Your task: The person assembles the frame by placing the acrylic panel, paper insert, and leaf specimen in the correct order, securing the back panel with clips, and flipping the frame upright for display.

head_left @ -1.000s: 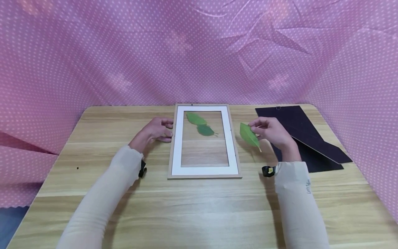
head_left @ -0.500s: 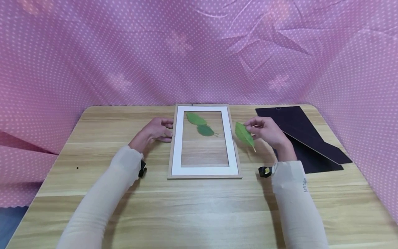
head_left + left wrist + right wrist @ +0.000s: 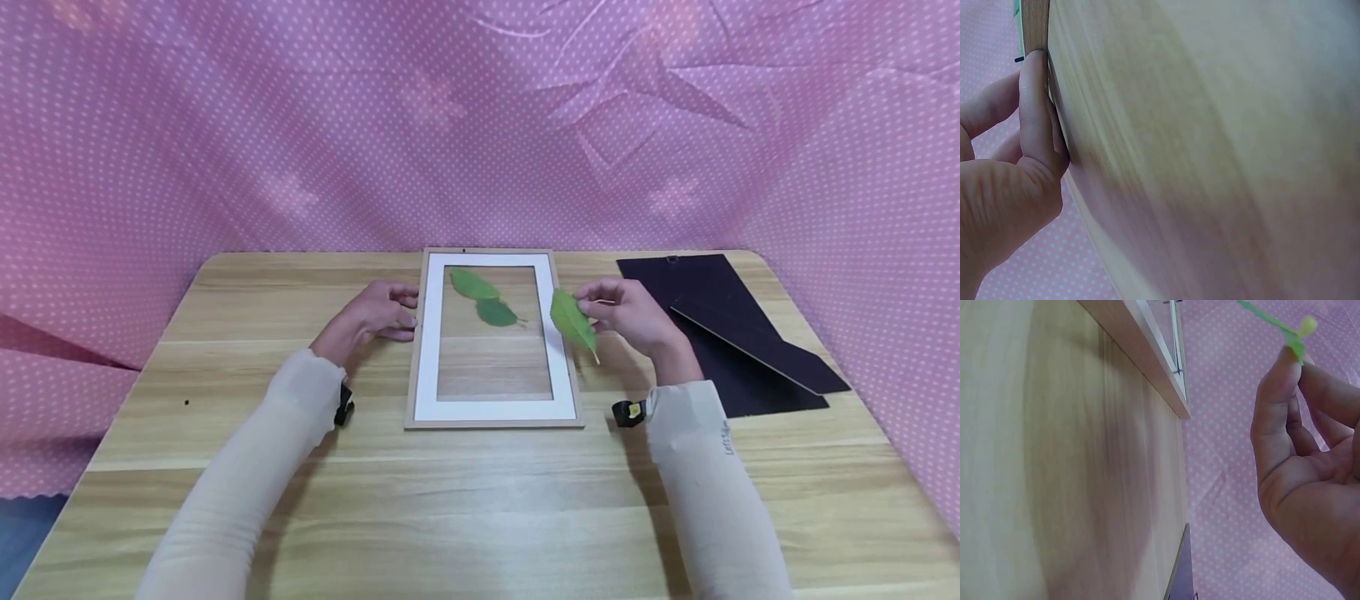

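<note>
Head view: a rectangular light-wood picture frame with a white inner border [image 3: 495,411] lies at the middle of the far edge of the pale wood-grain table [image 3: 480,517]. Within its clear window, toward the far left corner, are a pointed light-green leaf [image 3: 474,284] and a rounder dark-green leaf [image 3: 496,313], touching. The right hand [image 3: 630,312] pinches a long bright-green leaf [image 3: 573,321] between thumb and finger, raised off the table and overlapping the frame's right border. The left hand [image 3: 377,310] touches the frame's left side, fingers extended and slightly spread. Near the table's far right corner lies a flat black board [image 3: 697,283] with a black stand flap [image 3: 750,346] across it.
</note>
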Demonstrator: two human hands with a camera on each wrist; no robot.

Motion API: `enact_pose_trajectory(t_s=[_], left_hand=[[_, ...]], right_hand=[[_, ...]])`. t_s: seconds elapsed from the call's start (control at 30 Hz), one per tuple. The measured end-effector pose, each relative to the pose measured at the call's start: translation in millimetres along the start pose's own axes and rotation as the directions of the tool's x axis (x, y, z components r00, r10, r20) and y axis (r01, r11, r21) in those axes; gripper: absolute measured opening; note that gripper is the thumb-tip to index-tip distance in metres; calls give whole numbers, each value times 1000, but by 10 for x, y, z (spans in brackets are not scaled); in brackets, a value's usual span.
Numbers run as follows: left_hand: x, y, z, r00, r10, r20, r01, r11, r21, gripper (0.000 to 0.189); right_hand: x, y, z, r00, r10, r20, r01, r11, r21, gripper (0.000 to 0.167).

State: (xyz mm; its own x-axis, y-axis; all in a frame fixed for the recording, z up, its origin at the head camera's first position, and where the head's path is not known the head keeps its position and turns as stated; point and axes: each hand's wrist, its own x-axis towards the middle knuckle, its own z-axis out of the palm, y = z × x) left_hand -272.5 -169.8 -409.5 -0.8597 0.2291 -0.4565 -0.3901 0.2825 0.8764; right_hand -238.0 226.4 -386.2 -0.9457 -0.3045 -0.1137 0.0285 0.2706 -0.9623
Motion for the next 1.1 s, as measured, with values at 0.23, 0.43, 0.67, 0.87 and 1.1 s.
enact_pose_trajectory(t_s=[0.23,0.43,0.67,0.87,1.1], left_hand=[[-8,-6,6,1000,4,5,-4,1000,3,72],[-14,-7,9,1000,9,-1,-9,1000,6,72],[-24,-1,8,1000,8,-5,-8,1000,-2,73],[-20,-5,-1,1000,14,5,-14,1000,5,72],[-17,-5,12,1000,14,3,-14,1000,4,72]], right_hand=[[27,-9,81,999,-23,23,22,999,24,23],[70,-19,149,998,-21,60,17,998,61,22],[118,-79,241,995,10,100,-16,998,64,24],[157,-111,331,989,35,140,-47,996,78,21],[206,-137,456,982,16,186,-27,998,53,20]])
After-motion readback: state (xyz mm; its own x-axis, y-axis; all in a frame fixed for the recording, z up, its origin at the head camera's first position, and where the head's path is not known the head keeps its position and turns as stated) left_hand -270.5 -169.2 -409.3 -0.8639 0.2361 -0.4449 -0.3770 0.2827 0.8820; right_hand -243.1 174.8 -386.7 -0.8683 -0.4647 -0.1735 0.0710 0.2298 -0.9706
